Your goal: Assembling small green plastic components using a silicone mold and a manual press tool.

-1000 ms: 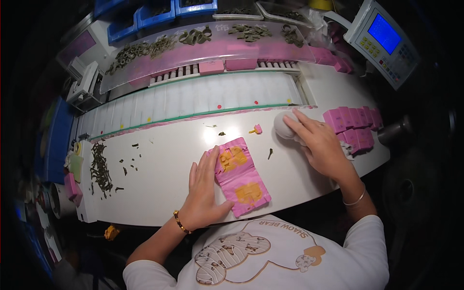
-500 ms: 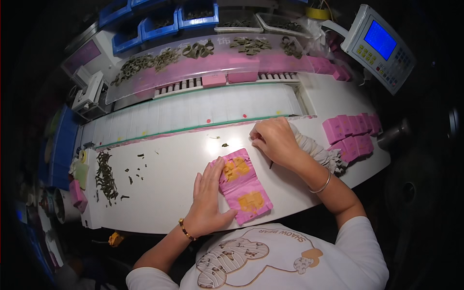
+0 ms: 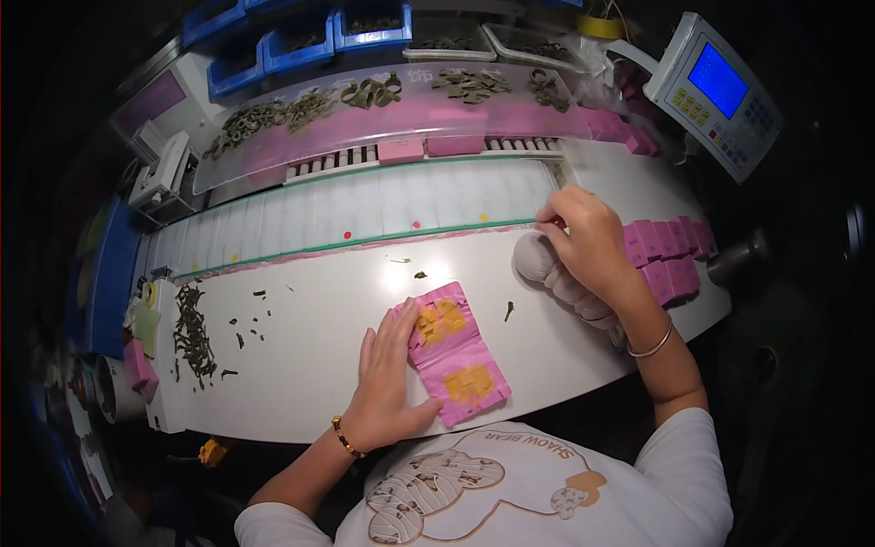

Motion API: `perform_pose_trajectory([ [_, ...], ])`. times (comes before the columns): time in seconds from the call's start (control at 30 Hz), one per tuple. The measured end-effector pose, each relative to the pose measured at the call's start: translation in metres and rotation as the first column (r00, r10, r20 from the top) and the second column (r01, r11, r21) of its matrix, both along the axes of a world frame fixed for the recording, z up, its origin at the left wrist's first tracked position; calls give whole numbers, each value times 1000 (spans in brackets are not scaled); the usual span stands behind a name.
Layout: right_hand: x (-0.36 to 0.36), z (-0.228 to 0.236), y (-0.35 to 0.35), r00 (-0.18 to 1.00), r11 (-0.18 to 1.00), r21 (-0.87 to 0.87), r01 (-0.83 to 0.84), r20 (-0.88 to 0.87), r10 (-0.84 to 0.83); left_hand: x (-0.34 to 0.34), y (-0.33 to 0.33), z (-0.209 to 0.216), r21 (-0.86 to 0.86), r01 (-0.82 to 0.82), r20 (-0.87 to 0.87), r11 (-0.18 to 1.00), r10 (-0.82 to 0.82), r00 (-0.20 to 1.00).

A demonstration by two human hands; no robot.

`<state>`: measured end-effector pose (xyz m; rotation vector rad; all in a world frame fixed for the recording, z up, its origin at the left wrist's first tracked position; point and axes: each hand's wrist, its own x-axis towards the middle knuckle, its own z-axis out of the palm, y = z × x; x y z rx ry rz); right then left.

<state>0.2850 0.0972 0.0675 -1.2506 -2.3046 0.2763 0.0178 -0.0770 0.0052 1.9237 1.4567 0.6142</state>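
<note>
Pink, rectangular, rubbery-looking slab (image 3: 456, 352) lies nearside of the white, green-edged belt (image 3: 401, 196), likely light, bendy; I'd take its rims, left hand (image 3: 387, 378) loose on one, right hand (image 3: 588, 232) pinched, contents unclear.

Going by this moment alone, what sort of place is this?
Probably a small-parts workshop, perhaps for casting: a conveyor-like white strip, small dark pieces in separate piles on a clear shelf, and stacked pink blocks suggest it.

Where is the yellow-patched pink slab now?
In the head view, the pink slab lies at lower centre on the white table, against the left hand.
</note>
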Motion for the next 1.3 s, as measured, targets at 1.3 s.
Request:
perform_pose_trajectory([
  [1.3,-46,-57,-46,816,672,-630,-389,-575,-67,3,-3,1,16,-32,49,999,31,998],
])
